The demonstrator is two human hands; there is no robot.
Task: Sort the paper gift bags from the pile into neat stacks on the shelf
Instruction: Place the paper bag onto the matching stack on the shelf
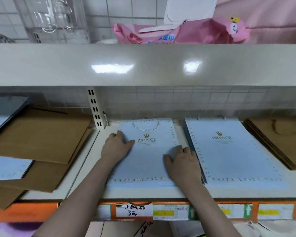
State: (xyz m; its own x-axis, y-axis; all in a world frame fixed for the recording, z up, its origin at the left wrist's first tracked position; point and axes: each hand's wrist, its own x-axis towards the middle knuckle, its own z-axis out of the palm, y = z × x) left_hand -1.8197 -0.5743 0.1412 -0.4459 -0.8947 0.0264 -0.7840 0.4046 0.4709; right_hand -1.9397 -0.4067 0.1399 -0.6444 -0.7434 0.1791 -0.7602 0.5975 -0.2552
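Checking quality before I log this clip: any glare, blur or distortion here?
Head view: two bright glare patches on the upper shelf front; wide-angle bending toward the edges; price labels smeared; PRINCE print on the blue bag readable.

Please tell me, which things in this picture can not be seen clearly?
- Head view: price labels on the shelf edge, blurred, writing unreadable.
- Small print under PRINCE on the left blue bag stack, too small.
- Brown bags, cut off by the right edge.
- Left hand hides the stack's left edge.
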